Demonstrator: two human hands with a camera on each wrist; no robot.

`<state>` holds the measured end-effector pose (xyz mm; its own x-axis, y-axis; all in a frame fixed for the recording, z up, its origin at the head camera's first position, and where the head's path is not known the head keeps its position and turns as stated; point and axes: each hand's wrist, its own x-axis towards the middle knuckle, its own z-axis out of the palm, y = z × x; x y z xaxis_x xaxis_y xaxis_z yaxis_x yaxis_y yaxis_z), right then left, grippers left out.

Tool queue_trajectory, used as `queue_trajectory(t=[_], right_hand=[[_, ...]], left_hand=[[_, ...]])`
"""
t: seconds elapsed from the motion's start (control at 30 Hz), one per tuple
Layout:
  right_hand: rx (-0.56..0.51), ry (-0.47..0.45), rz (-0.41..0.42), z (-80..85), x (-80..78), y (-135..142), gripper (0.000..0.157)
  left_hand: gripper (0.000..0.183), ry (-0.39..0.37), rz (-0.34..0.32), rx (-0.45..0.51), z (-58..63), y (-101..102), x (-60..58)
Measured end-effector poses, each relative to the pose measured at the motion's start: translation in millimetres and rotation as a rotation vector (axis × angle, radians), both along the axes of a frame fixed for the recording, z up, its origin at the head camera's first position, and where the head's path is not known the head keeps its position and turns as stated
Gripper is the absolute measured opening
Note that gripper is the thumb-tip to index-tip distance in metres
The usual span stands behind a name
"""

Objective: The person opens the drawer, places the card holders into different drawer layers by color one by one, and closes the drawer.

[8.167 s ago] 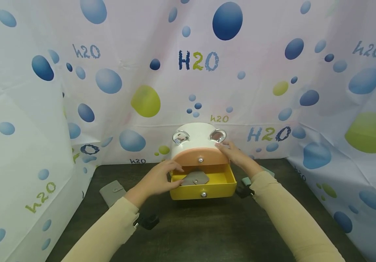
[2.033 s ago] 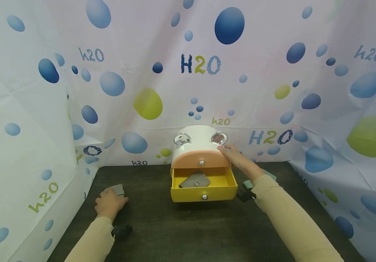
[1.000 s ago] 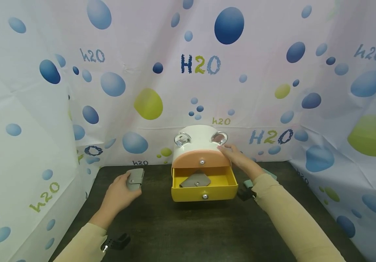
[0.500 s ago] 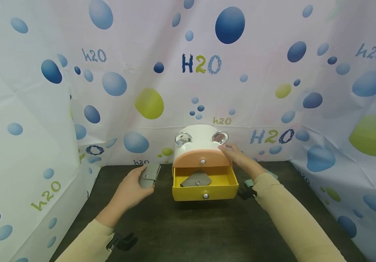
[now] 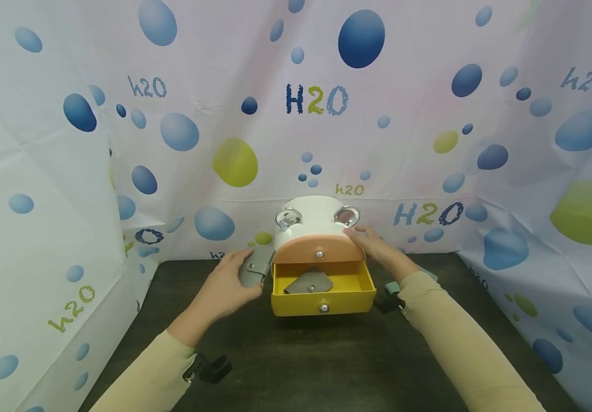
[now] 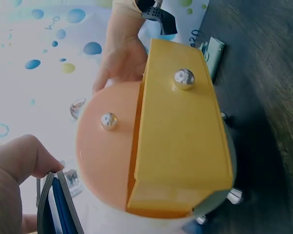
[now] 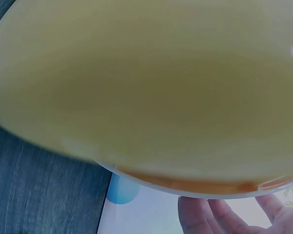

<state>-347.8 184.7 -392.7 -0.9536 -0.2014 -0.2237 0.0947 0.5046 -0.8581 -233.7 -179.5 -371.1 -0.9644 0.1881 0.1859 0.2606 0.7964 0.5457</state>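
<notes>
My left hand [image 5: 224, 290] grips a grey snap-strap wallet [image 5: 256, 268] between thumb and fingers, just left of the small chest. In the left wrist view the wallet [image 6: 64, 207] appears edge-on, dark blue inside. The chest [image 5: 310, 210] has a white rounded top, two silver rings and a peach upper drawer [image 5: 298, 250] pushed in. Its yellow lower drawer [image 5: 296, 305] is pulled out and holds a second grey wallet [image 5: 310, 282] with a snap. My right hand [image 5: 378, 249] rests with extended fingers on the chest's right side; its fingertips [image 7: 195, 209] touch the rim in the right wrist view.
A pale green object [image 5: 393, 287] lies on the dark table [image 5: 296, 366] to the right of the chest, partly hidden by my right wrist. A printed curtain [image 5: 404, 160] with bubbles encloses the table at the back and sides.
My left hand left the drawer, took the grey wallet from the table's left side, lifted it and carried it right, up beside the chest. My right hand stays on the chest.
</notes>
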Motion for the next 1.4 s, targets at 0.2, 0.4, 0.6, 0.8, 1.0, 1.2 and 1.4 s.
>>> queue_trajectory(t=[0.2, 0.4, 0.6, 0.8, 1.0, 1.2, 1.4], right_hand=[[-0.001, -0.001, 0.002, -0.1, -0.1, 0.4, 0.103], [-0.011, 0.002, 0.004, -0.4, 0.1, 1.0, 0.102], [-0.005, -0.001, 0.002, -0.6, -0.2, 0.8, 0.103], [0.004, 0.0, 0.0, -0.3, 0.0, 0.6, 0.103], [0.0, 0.005, 0.007, 0.4, 1.0, 1.0, 0.102], [-0.008, 0.013, 0.014, 0.5, 0.8, 2.4, 0.101], [-0.02, 0.012, 0.013, 1.5, -0.4, 1.0, 0.101]], left_hand=[[0.083, 0.011, -0.039, -0.002, 11.4, 12.3, -3.7], [0.085, 0.029, -0.09, 0.01, 18.9, 20.0, -7.2], [0.084, 0.048, -0.167, 0.03, 21.6, 23.4, -12.8], [0.083, 0.046, -0.29, 0.065, 23.3, 26.3, -19.6], [0.081, 0.005, -0.363, 0.063, 25.5, 30.8, -24.2], [0.08, -0.067, -0.405, 0.083, 23.5, 35.3, -30.5], [0.08, -0.118, -0.47, 0.099, 18.8, 37.8, -32.3]])
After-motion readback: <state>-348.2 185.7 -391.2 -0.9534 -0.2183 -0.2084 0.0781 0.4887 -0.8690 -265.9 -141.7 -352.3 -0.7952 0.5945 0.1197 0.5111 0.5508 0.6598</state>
